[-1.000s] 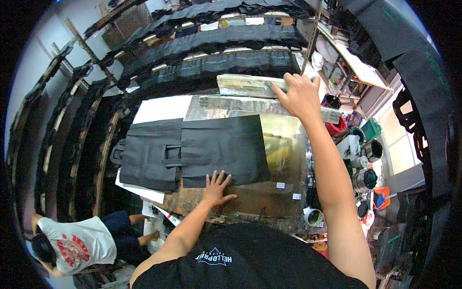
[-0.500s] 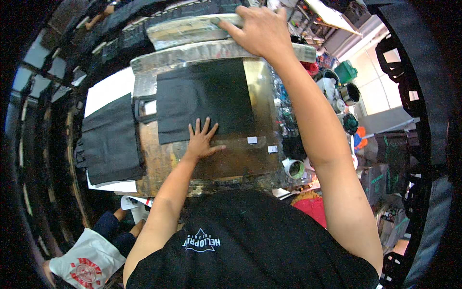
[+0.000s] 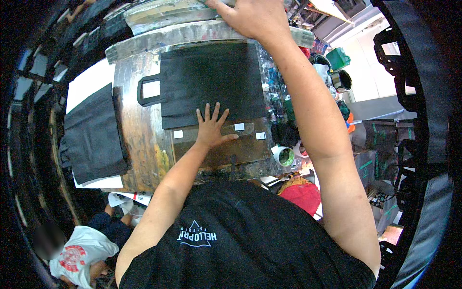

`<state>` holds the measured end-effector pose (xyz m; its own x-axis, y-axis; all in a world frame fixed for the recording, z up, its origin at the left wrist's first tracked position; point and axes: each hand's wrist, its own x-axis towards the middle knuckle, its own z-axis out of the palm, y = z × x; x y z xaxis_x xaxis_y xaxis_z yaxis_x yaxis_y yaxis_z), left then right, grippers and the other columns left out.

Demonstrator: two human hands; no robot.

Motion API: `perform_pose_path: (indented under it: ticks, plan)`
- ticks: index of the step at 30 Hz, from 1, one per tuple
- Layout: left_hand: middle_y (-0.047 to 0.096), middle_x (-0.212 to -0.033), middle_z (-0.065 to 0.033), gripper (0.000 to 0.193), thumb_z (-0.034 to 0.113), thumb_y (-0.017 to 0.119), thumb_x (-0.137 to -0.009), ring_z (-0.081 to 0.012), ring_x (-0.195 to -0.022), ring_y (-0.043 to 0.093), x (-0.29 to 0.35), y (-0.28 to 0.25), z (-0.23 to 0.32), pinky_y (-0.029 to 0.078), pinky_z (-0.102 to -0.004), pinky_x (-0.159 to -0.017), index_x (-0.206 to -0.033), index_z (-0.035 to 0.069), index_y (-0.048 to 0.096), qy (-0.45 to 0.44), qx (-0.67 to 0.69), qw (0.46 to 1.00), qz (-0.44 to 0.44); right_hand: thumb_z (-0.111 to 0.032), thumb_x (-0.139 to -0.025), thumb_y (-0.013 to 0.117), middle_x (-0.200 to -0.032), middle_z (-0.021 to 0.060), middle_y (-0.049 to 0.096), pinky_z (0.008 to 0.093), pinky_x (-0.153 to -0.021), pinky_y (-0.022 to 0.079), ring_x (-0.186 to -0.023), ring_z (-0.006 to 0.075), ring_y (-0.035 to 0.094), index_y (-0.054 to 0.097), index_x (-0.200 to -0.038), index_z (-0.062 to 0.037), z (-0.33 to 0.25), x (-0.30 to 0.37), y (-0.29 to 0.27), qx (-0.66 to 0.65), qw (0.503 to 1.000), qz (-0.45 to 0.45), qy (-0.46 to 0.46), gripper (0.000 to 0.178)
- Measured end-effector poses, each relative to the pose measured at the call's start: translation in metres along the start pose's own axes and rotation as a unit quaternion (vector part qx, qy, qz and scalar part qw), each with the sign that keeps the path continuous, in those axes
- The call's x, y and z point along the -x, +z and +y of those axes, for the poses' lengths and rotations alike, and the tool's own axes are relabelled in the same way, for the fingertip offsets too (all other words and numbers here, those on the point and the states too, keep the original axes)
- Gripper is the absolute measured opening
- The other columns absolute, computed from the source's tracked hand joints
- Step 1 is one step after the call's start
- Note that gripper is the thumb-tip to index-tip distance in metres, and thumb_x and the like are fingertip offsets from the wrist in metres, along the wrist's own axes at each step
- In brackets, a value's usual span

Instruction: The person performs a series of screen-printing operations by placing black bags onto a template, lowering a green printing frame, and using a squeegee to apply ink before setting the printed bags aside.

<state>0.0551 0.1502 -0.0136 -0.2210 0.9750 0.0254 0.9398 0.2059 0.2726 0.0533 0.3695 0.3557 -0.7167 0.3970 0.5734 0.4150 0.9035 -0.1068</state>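
Observation:
A black fabric bag (image 3: pixel 211 77) with a loop handle (image 3: pixel 150 90) on its left side lies flat on a worn board (image 3: pixel 144 159). My left hand (image 3: pixel 211 129) rests at the bag's near edge, fingers spread over the fabric and thumb out to the right. Small white tabs (image 3: pixel 239 126) sit on the board along that edge. At the far side, my right hand (image 3: pixel 257 19) is closed over a paint-stained frame (image 3: pixel 159 17) tilted up behind the bag. The top edge of the picture cuts off its fingers. A stained grey bar (image 3: pixel 183 41) of the frame runs below it.
More black bags (image 3: pixel 94 137) lie on white sheets at the left. Pots, a green container (image 3: pixel 338 58) and a paint-smeared cup (image 3: pixel 284 156) crowd the right side. A red cloth-like item (image 3: pixel 301 197) is near my right arm. Another person in a white shirt (image 3: pixel 84 250) is at lower left.
The bag has slid right on the board under my left hand, uncovering a white tab near its left corner. My right hand stays at the frame. The whole view has shifted slightly.

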Motion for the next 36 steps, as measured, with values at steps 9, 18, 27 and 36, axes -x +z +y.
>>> perform_pose_path:
  ticks: [9,18,27,36]
  plan:
    - [0.015,-0.170,-0.0187,0.116,0.095,0.045,-0.073,-0.0484,-0.155,0.008,0.024,0.008,0.007,-0.002,-0.0755,-0.115,-0.161,0.020,0.033,0.000,-0.005,1.000,0.011,-0.065,-0.093,0.053,-0.094,0.0203,0.072,0.0588,-0.103,0.038,-0.095,0.0373,0.068,0.071,-0.089,-0.0031,-0.009,0.009,0.003,0.006,1.000,-0.001,0.022,0.065]
    - [0.059,-0.138,-0.0267,0.072,0.042,0.062,-0.101,-0.0384,-0.127,0.060,0.025,-0.163,-0.035,0.046,-0.0487,-0.111,-0.156,0.006,0.033,-0.084,0.652,0.722,0.217,-0.063,-0.094,0.053,-0.091,0.0173,0.070,0.0570,-0.094,0.038,-0.092,0.0354,0.067,0.068,-0.100,-0.0085,-0.006,0.039,0.014,0.042,0.999,0.016,-0.008,0.057]
    - [-0.007,-0.164,-0.0331,0.136,0.095,0.042,-0.076,-0.0527,-0.151,0.014,0.115,-0.186,-0.041,0.034,-0.0604,-0.117,-0.160,0.001,-0.009,-0.254,0.858,0.418,0.159,-0.034,-0.093,0.066,-0.115,0.0121,0.060,0.0500,-0.090,0.042,-0.111,0.0291,0.057,0.053,-0.143,-0.0160,-0.012,0.192,0.064,0.075,0.976,-0.174,-0.108,0.054]
    - [0.005,-0.167,-0.0265,0.128,0.099,0.035,-0.075,-0.0514,-0.151,0.017,0.118,-0.084,-0.059,0.020,-0.0592,-0.121,-0.164,0.015,-0.004,-0.402,0.832,0.366,0.115,-0.024,-0.072,0.084,-0.105,0.0076,0.059,0.0459,-0.083,0.040,-0.103,0.0279,0.058,0.052,-0.117,-0.0107,-0.012,0.248,0.153,0.048,0.972,-0.222,-0.053,0.057]
